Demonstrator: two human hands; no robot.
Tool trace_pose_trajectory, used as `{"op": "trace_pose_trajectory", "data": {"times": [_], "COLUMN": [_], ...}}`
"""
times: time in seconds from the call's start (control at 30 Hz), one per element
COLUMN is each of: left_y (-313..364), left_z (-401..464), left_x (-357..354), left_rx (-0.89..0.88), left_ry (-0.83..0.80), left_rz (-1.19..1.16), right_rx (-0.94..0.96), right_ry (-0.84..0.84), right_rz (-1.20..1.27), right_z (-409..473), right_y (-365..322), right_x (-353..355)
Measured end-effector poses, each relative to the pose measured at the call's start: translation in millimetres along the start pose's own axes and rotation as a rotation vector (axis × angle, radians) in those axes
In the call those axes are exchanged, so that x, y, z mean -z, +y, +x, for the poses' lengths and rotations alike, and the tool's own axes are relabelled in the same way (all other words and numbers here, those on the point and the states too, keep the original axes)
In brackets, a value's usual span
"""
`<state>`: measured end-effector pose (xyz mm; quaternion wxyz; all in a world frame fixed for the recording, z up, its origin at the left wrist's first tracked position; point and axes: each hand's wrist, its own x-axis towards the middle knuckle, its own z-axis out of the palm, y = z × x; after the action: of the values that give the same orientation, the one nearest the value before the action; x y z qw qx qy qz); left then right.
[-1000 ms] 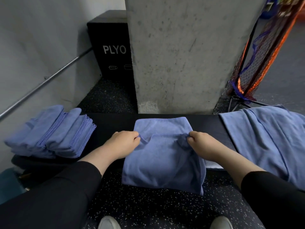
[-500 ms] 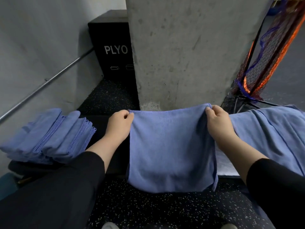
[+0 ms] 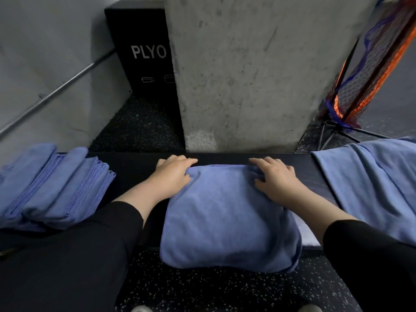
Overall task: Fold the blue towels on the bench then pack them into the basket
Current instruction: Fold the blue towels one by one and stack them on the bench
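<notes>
Here both hands pin the blue towel on the bench.

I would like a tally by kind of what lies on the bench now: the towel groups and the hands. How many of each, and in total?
Towel being folded, under both hands: 1
Stack of folded blue towels, single towels too hard to count: 1
Unfolded blue towels spread at the right, number unclear: 1
Hands, left hand and right hand: 2
Total: 5
</notes>
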<state>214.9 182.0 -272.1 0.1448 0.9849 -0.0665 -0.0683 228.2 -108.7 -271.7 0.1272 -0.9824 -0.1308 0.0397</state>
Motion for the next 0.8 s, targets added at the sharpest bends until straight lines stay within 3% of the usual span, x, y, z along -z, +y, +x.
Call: {"op": "trace_pose_trajectory", "data": {"times": [0.17,0.37,0.5,0.63,0.8], "left_y": [8.8,14.8,21.5,26.7,47.4], "left_z": [-16.4,-57.6,-89.2,-111.8,-134.9], "left_x": [8.1,33.5,47.7,63.5,88.9], "left_rx": [-0.017,0.012,0.023,0.039,0.005], "left_ry": [0.020,0.140,0.217,0.398,0.632], "left_rz": [0.081,-0.503,-0.669,-0.879,-1.035], "right_rx": [0.007,0.045,0.108,0.217,0.180], "right_ry": [-0.017,0.144,0.231,0.294,0.220], "right_rz": [-0.083,-0.055,0.037,0.188,0.142], "right_z": [-8.1,-31.0,-51.0,-78.6,-111.2], "right_y": [-5.5,-5.6,-8.1,-20.1,-34.7], "right_x": [6.1,27.2,41.0,66.2,98.7]}}
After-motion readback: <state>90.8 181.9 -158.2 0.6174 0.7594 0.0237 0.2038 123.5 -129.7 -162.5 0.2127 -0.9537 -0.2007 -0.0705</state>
